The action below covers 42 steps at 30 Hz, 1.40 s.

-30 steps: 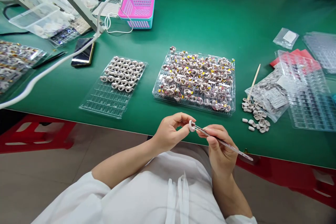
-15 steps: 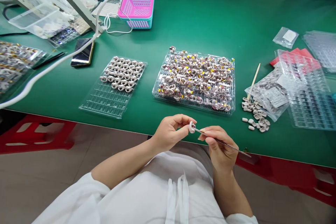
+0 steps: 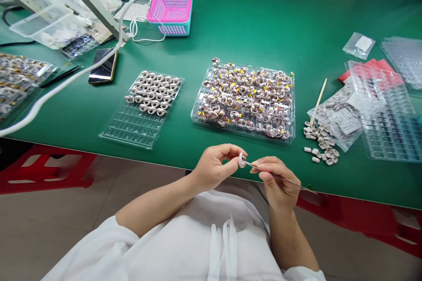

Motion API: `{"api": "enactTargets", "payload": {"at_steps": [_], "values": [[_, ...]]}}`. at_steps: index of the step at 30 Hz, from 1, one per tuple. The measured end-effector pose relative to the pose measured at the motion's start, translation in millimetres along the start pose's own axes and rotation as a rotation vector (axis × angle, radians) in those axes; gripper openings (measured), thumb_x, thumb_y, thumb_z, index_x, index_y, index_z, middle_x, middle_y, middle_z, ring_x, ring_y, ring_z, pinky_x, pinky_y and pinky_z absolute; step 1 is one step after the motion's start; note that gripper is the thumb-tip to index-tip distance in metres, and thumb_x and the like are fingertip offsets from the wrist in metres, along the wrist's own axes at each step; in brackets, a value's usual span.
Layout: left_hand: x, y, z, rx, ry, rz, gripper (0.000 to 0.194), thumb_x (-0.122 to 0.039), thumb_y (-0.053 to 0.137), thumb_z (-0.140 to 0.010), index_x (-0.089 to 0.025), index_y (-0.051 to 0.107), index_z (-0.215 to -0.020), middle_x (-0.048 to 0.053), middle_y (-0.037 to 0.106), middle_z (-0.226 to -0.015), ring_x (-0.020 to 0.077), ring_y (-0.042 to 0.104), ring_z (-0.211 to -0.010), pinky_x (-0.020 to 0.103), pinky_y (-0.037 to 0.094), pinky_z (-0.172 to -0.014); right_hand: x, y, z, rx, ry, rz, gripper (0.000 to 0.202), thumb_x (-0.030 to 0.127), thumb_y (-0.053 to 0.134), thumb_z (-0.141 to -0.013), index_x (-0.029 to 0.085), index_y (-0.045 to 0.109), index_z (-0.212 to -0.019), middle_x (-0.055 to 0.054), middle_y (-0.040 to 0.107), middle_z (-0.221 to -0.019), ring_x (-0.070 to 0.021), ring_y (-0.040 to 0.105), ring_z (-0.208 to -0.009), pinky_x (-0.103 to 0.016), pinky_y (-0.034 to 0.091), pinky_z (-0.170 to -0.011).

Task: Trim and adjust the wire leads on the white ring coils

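Note:
Between thumb and fingertips, my left hand (image 3: 216, 165) pinches a small white earbud shell (image 3: 242, 160) with reddish parts inside. My right hand (image 3: 280, 180) is closed round a thin metal tool (image 3: 290, 181), held like a pen; its tip meets the shell's open side. Whether the tool is tweezers or a pick I cannot tell. Just beyond my hands lies a clear tray (image 3: 194, 116) heaped with similar shells (image 3: 253, 92) carrying wires and yellow tabs. A second clear tray (image 3: 127, 127), to the left, holds rows of white shells (image 3: 154, 90) in its far part.
Loose white covers (image 3: 325, 149), a wooden stick (image 3: 319, 99) and a filled plastic bag (image 3: 339, 116) lie at the right, near clear trays (image 3: 389, 118). At the left are a phone (image 3: 103, 66), a white cable (image 3: 66, 83), black tweezers (image 3: 62, 75) and a pink basket (image 3: 171, 6).
Both hands have shifted very slightly to the right with the shell and the tool. The shell looks turned a little, showing more of its inside. The tool's tip stays at it.

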State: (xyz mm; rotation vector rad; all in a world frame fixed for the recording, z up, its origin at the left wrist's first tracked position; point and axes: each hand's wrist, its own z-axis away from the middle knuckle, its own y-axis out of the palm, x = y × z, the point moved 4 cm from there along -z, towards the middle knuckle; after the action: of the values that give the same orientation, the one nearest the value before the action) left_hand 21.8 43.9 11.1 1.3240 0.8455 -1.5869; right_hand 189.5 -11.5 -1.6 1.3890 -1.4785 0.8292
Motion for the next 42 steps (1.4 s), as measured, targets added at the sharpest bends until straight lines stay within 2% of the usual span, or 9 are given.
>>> {"api": "enactTargets", "payload": {"at_steps": [3,7,12,16,19,24,31,38,42], "values": [[1,0.5,-1,0.005,0.021,0.019,0.013,-0.022,0.067,-0.083,-0.013,0.073,-0.089,0.006,0.073,-0.078,0.0131,0.064,-0.070,0.021,0.051,-0.064,5,0,-5,-0.024,-0.034,0.057,0.015,0.030,0.062,-0.094,0.026,0.076,-0.097,-0.006,0.072,-0.086,-0.0240,0.068,-0.084,-0.042,0.057,-0.072],[1,-0.1,0,-0.004,0.050,0.069,0.011,-0.021,0.067,-0.084,-0.012,0.072,-0.089,0.005,0.071,-0.077,0.0124,0.063,-0.070,0.020,0.051,-0.066,8,1,-7,-0.093,0.012,0.081,0.024,0.029,0.052,-0.099,0.026,0.075,-0.096,-0.008,0.069,-0.096,-0.0240,0.067,-0.093,-0.041,0.055,-0.078],[0,-0.5,2,-0.034,0.079,0.095,0.012,-0.021,0.068,-0.085,-0.013,0.072,-0.092,0.005,0.072,-0.083,0.0124,0.065,-0.073,0.021,0.053,-0.070,7,5,-3,-0.120,0.126,0.064,0.026,0.026,0.046,-0.101,0.028,0.071,-0.106,-0.005,0.063,-0.099,-0.0148,0.058,-0.071,-0.031,0.048,-0.062],[-1,2.0,3,-0.044,0.105,0.122,0.012,-0.023,0.069,-0.086,-0.013,0.072,-0.092,0.006,0.073,-0.086,0.0139,0.068,-0.077,0.022,0.055,-0.073,0,16,1,0.002,0.191,0.208,0.017,0.023,0.061,-0.094,0.027,0.069,-0.108,-0.004,0.060,-0.100,-0.0151,0.057,-0.078,-0.029,0.046,-0.065],[-1,4.7,3,-0.029,0.128,0.165,0.014,-0.026,0.071,-0.086,-0.014,0.073,-0.091,0.006,0.074,-0.086,0.0146,0.069,-0.077,0.022,0.056,-0.074,-5,26,0,0.055,0.197,0.137,0.020,0.021,0.067,-0.089,0.028,0.064,-0.109,-0.003,0.058,-0.097,-0.0150,0.055,-0.078,-0.028,0.045,-0.065],[-1,4.9,2,-0.021,0.139,0.219,0.013,-0.024,0.073,-0.086,-0.015,0.076,-0.095,0.006,0.076,-0.088,0.0144,0.071,-0.080,0.022,0.057,-0.075,-8,30,-4,0.046,0.189,0.033,0.021,0.020,0.068,-0.088,0.027,0.063,-0.107,-0.002,0.057,-0.096,-0.0143,0.054,-0.078,-0.027,0.044,-0.064],[1,7.2,0,0.013,0.042,0.359,0.015,-0.024,0.079,-0.080,-0.015,0.078,-0.092,0.005,0.078,-0.082,0.0146,0.072,-0.074,0.021,0.059,-0.068,-9,29,-7,0.033,0.214,0.012,0.013,0.018,0.066,-0.088,0.026,0.064,-0.099,-0.001,0.055,-0.093,-0.0131,0.055,-0.074,-0.027,0.043,-0.062],[6,6.9,2,-0.031,0.098,0.263,0.021,-0.024,0.077,-0.082,-0.017,0.079,-0.102,0.008,0.080,-0.095,0.0174,0.075,-0.085,0.024,0.060,-0.079,-8,33,-9,-0.102,0.153,0.018,0.018,0.009,0.063,-0.084,0.025,0.064,-0.093,0.001,0.055,-0.082,-0.0117,0.053,-0.070,-0.023,0.042,-0.055],[7,6.2,3,-0.038,0.098,0.180,0.025,-0.026,0.075,-0.083,-0.016,0.078,-0.107,0.009,0.080,-0.096,0.0192,0.075,-0.088,0.025,0.061,-0.081,-10,31,-8,-0.129,0.164,0.042,0.016,0.010,0.063,-0.085,0.024,0.066,-0.092,0.001,0.057,-0.082,-0.0115,0.053,-0.069,-0.023,0.042,-0.055]]}}
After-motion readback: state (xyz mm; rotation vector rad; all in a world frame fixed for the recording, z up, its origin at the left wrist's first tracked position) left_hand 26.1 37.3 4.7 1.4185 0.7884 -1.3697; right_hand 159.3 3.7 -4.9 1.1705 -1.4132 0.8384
